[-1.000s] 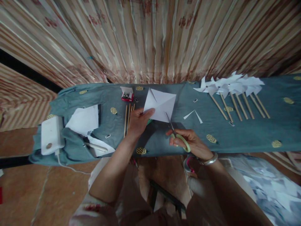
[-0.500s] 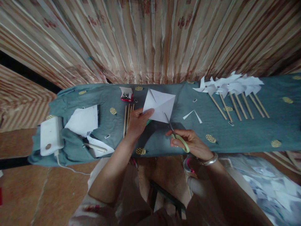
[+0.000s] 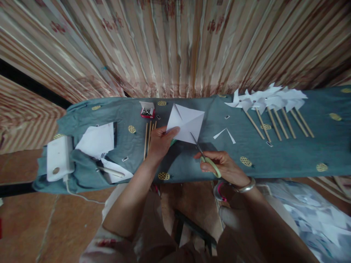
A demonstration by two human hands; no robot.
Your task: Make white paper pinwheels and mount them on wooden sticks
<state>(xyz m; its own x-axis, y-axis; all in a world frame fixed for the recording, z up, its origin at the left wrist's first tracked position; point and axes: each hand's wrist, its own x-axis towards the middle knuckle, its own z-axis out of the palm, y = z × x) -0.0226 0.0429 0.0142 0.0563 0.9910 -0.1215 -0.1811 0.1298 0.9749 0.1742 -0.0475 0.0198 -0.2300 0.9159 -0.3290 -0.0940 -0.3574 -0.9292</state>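
You hold the white paper square (image 3: 186, 122) just above the middle of the bench (image 3: 274, 157), creased along its diagonals. Your left hand (image 3: 160, 142) pinches its near-left corner, fingers closed on the sheet. Your right hand (image 3: 222, 166) has its fingers wrapped round the green handles of the scissors (image 3: 201, 153), whose blades bite into the square's near edge along a crease. The step in hand looks like a cut inward from that edge. Any further snip calls for a taut sheet and blades kept on the crease. Loose wooden sticks (image 3: 149, 137) lie just left of your left hand, a red pin box (image 3: 147, 109) beyond them, paper slivers (image 3: 226, 133) to the right, finished pinwheels (image 3: 270, 98) far right
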